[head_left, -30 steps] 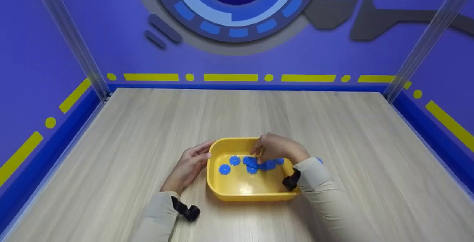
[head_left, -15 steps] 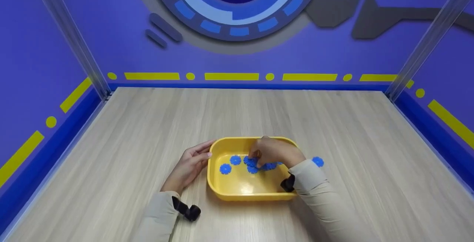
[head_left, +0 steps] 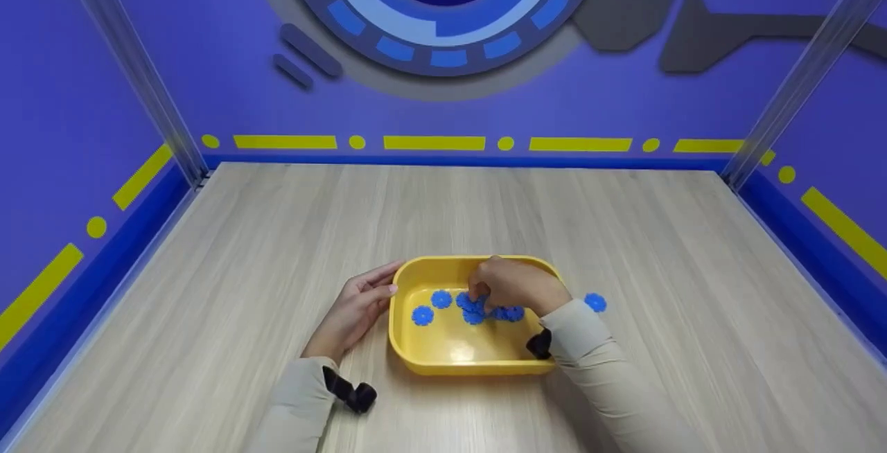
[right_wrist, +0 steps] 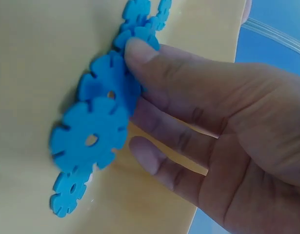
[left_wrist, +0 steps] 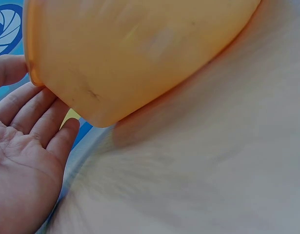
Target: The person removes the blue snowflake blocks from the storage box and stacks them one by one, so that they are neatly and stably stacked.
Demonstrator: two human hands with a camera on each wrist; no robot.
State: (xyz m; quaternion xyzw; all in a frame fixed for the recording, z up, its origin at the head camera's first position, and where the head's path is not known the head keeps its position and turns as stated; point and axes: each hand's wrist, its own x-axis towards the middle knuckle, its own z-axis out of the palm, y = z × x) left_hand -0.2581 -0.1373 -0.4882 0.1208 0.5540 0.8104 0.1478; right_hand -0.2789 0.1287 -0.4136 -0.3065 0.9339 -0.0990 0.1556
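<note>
A yellow plastic tub sits on the table with several blue notched interlocking discs inside. My left hand is at its left side, fingers extended along the outer wall and thumb tip at the rim; in the left wrist view the fingers look nearly straight against the tub. My right hand reaches down into the tub. In the right wrist view its thumb presses on a blue disc, with the index finger behind it, pinching it. Another disc overlaps this one, and a smaller-looking disc lies below.
Two discs lie apart in the tub's left part, one nearer disc and one farther disc. Outside, a single disc lies on the wooden table beside my right wrist. Blue-purple panels stand around the table.
My right hand has shifted slightly left within the tub, and its sleeve uncovers the disc on the table. Discs under the hand have shifted a little. My left hand stays put.
</note>
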